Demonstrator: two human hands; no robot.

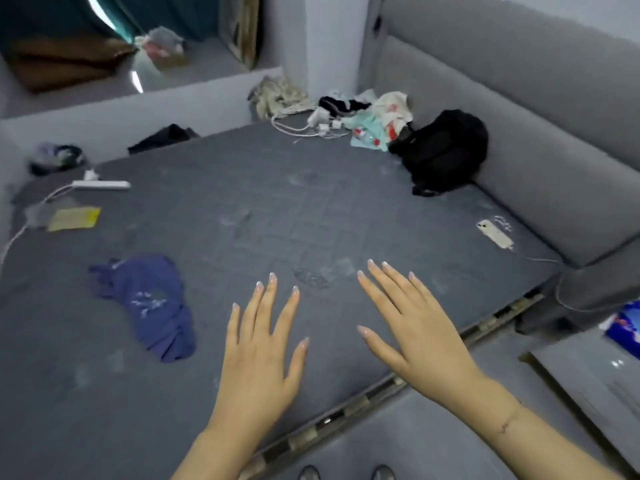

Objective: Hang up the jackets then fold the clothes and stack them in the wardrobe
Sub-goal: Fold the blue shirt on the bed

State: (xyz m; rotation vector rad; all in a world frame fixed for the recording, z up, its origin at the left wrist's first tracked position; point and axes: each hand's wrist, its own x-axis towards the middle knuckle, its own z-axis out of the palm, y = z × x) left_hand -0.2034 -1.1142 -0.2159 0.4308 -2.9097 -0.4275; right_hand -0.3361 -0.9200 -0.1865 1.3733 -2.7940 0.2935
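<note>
A bare dark grey mattress point(263, 209) is hemmed in by grey padded walls. A crumpled blue garment point(152, 306) is left lying at its left, more clothes point(374, 123) heaped in the far corner beside a black backpack point(446, 150). Left hand point(263, 355) and right hand point(412, 327) are held flat above the mattress, fingers spread, nothing gripped.

Both hands, left hand point(258, 355) and right hand point(412, 327), spread flat above the grey mattress point(242, 202).

blue tee point(149, 306), blk bag point(446, 150), gray mattress point(242, 209)
</note>
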